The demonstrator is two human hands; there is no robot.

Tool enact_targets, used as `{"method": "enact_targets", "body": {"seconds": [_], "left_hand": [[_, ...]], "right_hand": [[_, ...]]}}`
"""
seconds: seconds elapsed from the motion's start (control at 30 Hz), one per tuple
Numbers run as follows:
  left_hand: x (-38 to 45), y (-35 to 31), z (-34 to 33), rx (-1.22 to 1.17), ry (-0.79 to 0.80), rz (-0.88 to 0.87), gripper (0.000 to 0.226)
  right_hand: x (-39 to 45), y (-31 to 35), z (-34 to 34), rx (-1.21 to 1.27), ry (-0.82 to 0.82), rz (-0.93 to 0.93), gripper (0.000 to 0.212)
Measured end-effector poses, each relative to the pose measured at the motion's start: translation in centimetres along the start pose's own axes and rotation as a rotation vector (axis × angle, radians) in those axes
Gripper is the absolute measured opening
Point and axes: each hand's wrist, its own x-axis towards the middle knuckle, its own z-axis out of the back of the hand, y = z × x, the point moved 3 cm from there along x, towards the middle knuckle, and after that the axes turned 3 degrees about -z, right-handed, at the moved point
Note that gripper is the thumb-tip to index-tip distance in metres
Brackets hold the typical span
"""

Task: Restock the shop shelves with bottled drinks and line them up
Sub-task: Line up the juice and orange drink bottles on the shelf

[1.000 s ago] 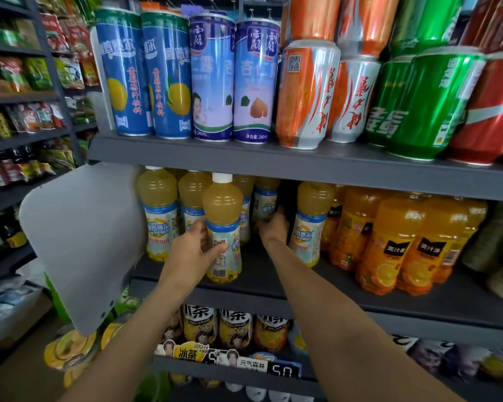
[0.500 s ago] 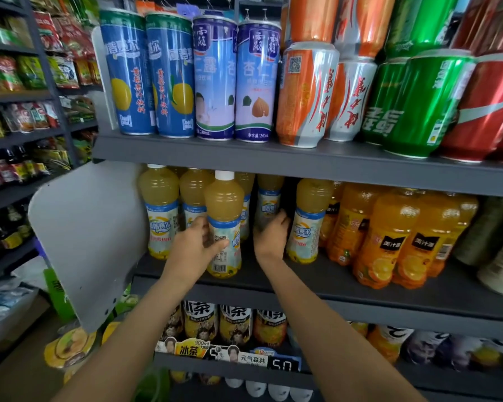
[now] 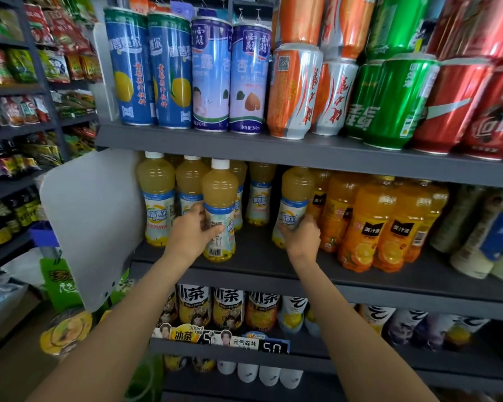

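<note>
Pale yellow juice bottles with white caps and blue-white labels stand on the dark middle shelf (image 3: 262, 265). My left hand (image 3: 190, 232) grips the front bottle (image 3: 219, 198) around its label, near the shelf's front edge. My right hand (image 3: 301, 236) holds another such bottle (image 3: 295, 195) low on its label, farther right and next to the orange juice bottles (image 3: 366, 224). More pale yellow bottles (image 3: 156, 195) stand behind and to the left, and one (image 3: 259, 198) stands deeper between my hands.
A grey side panel (image 3: 90, 219) closes the shelf's left end. Tall cans (image 3: 212, 74) fill the shelf above, close over the caps. Iced tea bottles (image 3: 227, 309) fill the shelf below. Pale bottles (image 3: 474, 233) lie at far right. A snack rack (image 3: 18, 111) stands left.
My right hand moved right from the back of the shelf and took hold of the yellow bottle beside the orange ones. My left hand kept its grip on the front bottle.
</note>
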Motion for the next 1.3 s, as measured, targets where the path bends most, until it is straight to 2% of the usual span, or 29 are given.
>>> {"method": "enact_targets", "body": {"seconds": [0.17, 0.37, 0.77, 1.07, 1.17, 1.23, 1.3], "left_hand": [[0.0, 0.0, -0.1, -0.009, -0.008, -0.005, 0.053], [0.0, 0.0, 0.0, -0.001, 0.0, 0.008, 0.053], [0.7, -0.4, -0.9, 0.009, -0.001, 0.021, 0.051], [0.9, 0.3, -1.1, -0.009, -0.013, 0.015, 0.05], [1.0, 0.3, -1.1, -0.003, -0.019, 0.009, 0.05], [1.0, 0.3, -1.2, -0.015, -0.019, -0.001, 0.049], [1.2, 0.3, -1.4, -0.024, -0.016, -0.009, 0.048]], "right_hand": [[-0.1, 1.0, -1.0, 0.03, 0.156, 0.087, 0.05], [0.8, 2.5, -2.1, 0.041, 0.33, 0.058, 0.054], [1.2, 3.4, -4.3, 0.086, 0.291, 0.047, 0.046], [3.0, 3.7, -6.4, 0.091, 0.282, -0.015, 0.046], [3.4, 3.6, -6.8, 0.084, 0.306, -0.042, 0.052], [2.8, 3.3, -6.2, 0.12, 0.234, 0.016, 0.063], [1.4, 3.2, -4.8, 0.179, 0.14, 0.159, 0.06]]}}
